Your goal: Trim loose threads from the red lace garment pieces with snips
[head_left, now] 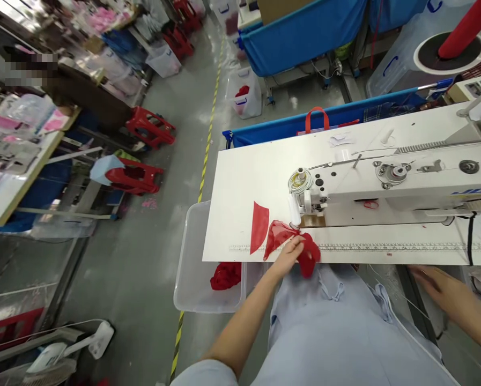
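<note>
1. A white sewing table fills the middle right of the frame, with a ruler strip running along its near edge.
2. An industrial sewing machine lies across the table toward the right, its needle end near the frame's centre.
3. The left hand rests flat, fingers loosely spread, on a bunched red fabric piece at the table's near edge, just below the needle end; it presses on the cloth rather than clamping it.
4. A separate curved red fabric panel lies flat just left of the bunched piece, close beside it.
5. The right hand sits low at the right, below the table edge and well apart from the left; it is blurred, so I cannot tell whether it holds anything.
6. A clear plastic bin stands against the table's left end, holding more red cloth.
7. The grey concrete floor carries a yellow-black striped line running up the frame.
8. Red plastic stools stand at the left beside other cluttered worktables; blue cloth bins sit at the top.
</note>
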`<state>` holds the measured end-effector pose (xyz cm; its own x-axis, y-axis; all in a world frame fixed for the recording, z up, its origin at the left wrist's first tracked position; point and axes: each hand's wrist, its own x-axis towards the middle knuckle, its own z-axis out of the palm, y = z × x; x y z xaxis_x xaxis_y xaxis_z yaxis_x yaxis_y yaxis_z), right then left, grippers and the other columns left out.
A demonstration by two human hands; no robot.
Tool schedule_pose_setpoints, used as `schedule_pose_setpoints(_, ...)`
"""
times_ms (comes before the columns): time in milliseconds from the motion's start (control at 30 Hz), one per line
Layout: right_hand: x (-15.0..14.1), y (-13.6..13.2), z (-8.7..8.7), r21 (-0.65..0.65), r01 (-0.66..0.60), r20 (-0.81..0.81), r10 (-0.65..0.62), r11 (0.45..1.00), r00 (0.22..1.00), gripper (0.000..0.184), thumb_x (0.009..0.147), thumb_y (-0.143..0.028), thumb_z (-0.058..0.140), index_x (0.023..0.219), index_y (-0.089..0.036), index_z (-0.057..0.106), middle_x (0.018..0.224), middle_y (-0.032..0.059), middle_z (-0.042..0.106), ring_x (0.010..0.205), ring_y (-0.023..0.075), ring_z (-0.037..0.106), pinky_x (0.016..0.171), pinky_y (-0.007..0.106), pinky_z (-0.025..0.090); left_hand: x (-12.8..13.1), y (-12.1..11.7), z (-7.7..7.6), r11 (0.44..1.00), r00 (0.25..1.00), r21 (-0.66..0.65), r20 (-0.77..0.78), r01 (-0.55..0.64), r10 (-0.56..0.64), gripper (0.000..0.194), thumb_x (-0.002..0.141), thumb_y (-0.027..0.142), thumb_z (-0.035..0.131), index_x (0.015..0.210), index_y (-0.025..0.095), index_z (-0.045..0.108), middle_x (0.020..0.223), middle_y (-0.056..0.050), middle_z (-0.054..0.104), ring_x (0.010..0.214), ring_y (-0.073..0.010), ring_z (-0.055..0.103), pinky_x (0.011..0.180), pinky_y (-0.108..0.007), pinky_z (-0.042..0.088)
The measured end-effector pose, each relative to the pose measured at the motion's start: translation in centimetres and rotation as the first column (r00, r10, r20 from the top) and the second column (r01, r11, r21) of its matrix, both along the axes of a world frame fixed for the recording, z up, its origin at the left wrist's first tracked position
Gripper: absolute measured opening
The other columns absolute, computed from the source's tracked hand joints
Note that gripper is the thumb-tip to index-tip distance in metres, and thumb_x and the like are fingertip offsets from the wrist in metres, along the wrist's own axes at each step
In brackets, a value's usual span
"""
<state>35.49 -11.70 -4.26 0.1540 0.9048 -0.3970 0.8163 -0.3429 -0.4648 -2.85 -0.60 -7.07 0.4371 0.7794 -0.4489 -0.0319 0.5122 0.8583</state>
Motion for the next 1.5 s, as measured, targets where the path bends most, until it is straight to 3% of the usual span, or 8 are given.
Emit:
schedule_pose_setpoints(133, -12.9, 9.4, 1.2, -0.147, -0.167, -0.373, 0.102, 0.975, 0.922, 0.046, 0.08, -0.053, 0.055, 0.118, -0.026, 0.058, 0.122, 0.0094, 0.067, 0.09, 0.0258, 0.068, 0.08, 0.037, 0.051, 2.9, -0.6, -0.2, 0.99, 0.998, 0.132, -0.036, -0.054, 0.059, 0.034, 0.09, 0.054, 0.048, 0.085, 0.021, 0.051, 0.081, -0.003, 0.064, 0.08, -0.0185, 0.061, 0.08, -0.036, 0.049)
schedule_pose_setpoints(267, -18.9, 12.3, -0.8, -0.241, -0.239, -0.263, 0.173, 0.941, 0.949, 0.022, 0.078, -0.035, 0.059, 0.091, -0.018, 0.064, 0.095, 0.0125, 0.073, 0.087, 0.028, 0.067, 0.071, 0.033, 0.047, 2.7, -0.2, -1.0, 0.962, 0.984, 0.274, -0.169, -0.015, 0.063, 0.02, 0.094, 0.037, 0.045, 0.099, 0.02, 0.054, 0.099, -0.005, 0.064, 0.09, -0.0178, 0.061, 0.087, -0.036, 0.05)
schedule_pose_setpoints(433, -16.2, 12.1, -2.8, -0.225, -0.214, -0.256, 0.155, 0.95, 0.954, 0.022, 0.085, -0.029, 0.042, 0.077, -0.02, 0.061, 0.084, 0.0067, 0.073, 0.079, 0.0227, 0.067, 0.068, 0.029, 0.045, -0.5, 1.8, -2.4, 0.849, 0.806, 0.516, -0.548, 0.117, 0.222, 0.031, 0.091, 0.015, 0.038, 0.117, 0.019, 0.054, 0.116, -0.01, 0.057, 0.107, -0.0206, 0.055, 0.099, -0.042, 0.045)
schedule_pose_setpoints(600, -12.9, 12.4, -2.4, -0.202, -0.158, -0.204, 0.116, 0.967, 0.972, 0.028, 0.086, -0.032, 0.037, 0.076, -0.021, 0.061, 0.08, 0.0052, 0.073, 0.078, 0.0228, 0.067, 0.067, 0.029, 0.047, -1.7, 3.0, -3.0, 0.765, 0.579, 0.516, -0.781, 0.385, 0.234, 0.036, 0.088, 0.014, 0.048, 0.123, 0.018, 0.056, 0.117, -0.013, 0.051, 0.111, -0.0249, 0.05, 0.097, -0.043, 0.045)
schedule_pose_setpoints(900, -12.6, 10.9, -0.9, -0.001, -0.04, 0.134, 0.04, 0.999, 0.99, 0.04, 0.089, -0.036, 0.042, 0.122, -0.018, 0.056, 0.118, 0.0129, 0.064, 0.083, 0.0257, 0.067, 0.062, 0.033, 0.048, 1.4, 1.6, -2.0, 0.845, 0.397, 0.475, -0.845, 0.247, 0.358, 0.018, 0.092, 0.028, 0.048, 0.099, 0.016, 0.061, 0.099, -0.012, 0.059, 0.095, -0.0254, 0.056, 0.086, -0.041, 0.046)
schedule_pose_setpoints(1033, -14.9, 10.9, -0.6, 0.074, -0.393, 0.111, 0.384, 0.917, 0.917, 0.033, 0.094, -0.031, 0.039, 0.118, -0.024, 0.06, 0.125, 0.0088, 0.062, 0.091, 0.0236, 0.067, 0.061, 0.03, 0.048, 3.1, 1.4, -2.0, 0.904, 0.58, 0.423, -0.721, -0.066, 0.38, 0.008, 0.08, 0.024, 0.067, 0.079, 0.019, 0.06, 0.094, -0.008, 0.06, 0.098, -0.0244, 0.056, 0.09, -0.04, 0.043)
schedule_pose_setpoints(1167, -17.1, 11.2, -1.4, -0.048, -0.61, 0.053, 0.612, 0.791, 0.789, 0.027, 0.087, -0.017, 0.049, 0.106, -0.022, 0.067, 0.107, 0.0089, 0.07, 0.087, 0.0238, 0.067, 0.06, 0.029, 0.047, 3.6, 0.9, -1.9, 0.865, 0.842, -0.05, -0.264, -0.499, 0.471, 0.015, 0.072, 0.026, 0.072, 0.076, 0.019, 0.06, 0.08, -0.003, 0.064, 0.083, -0.0186, 0.059, 0.082, -0.034, 0.046)
schedule_pose_setpoints(1500, -18.3, 11.4, 0.2, 0.188, -0.752, -0.188, 0.775, 0.631, 0.603, 0.023, 0.089, -0.018, 0.046, 0.097, -0.025, 0.067, 0.097, 0.0047, 0.068, 0.077, 0.0181, 0.063, 0.059, 0.027, 0.043, 1.1, 0.6, 1.3, 0.814, 0.849, -0.297, 0.025, -0.499, 0.529, 0.042, 0.054, 0.044, 0.086, 0.077, 0.014, 0.066, 0.07, -0.001, 0.068, 0.061, -0.0117, 0.059, 0.063, -0.025, 0.047)
